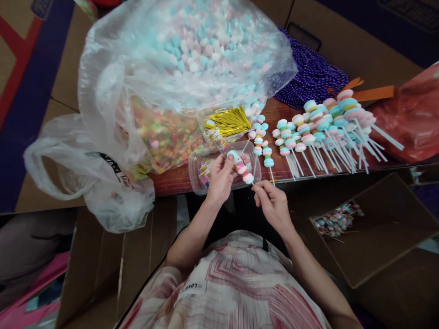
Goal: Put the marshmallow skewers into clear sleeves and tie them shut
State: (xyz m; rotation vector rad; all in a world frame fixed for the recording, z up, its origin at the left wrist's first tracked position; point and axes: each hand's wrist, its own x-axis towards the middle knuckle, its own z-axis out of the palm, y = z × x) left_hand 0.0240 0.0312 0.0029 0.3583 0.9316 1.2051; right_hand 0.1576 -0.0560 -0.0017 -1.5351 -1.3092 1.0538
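Exposure is dim overall; mid-frame is lit best. The clear bag (192,50) is streaked with white glare; weaker sheen is picked up by the red bag (409,121). The carton (387,228) is sunk in shadow. Fine detail is softened on the left hand (220,178), right hand (272,203) and candy stick (243,170). Edges are wide-angle stretched.

Held skewer (242,169), near centre: pink, pale blue. Ties (236,121), 12 o'clock: metallic gold. Cord bundle (305,71), 2 o'clock: purple, light specks. Skewer pile (322,123), just before 3: mostly pastel pink/blue. Counter (171,185): red-brown. Shirt (236,278), 6 o'clock: white, pink-red striped swirls.
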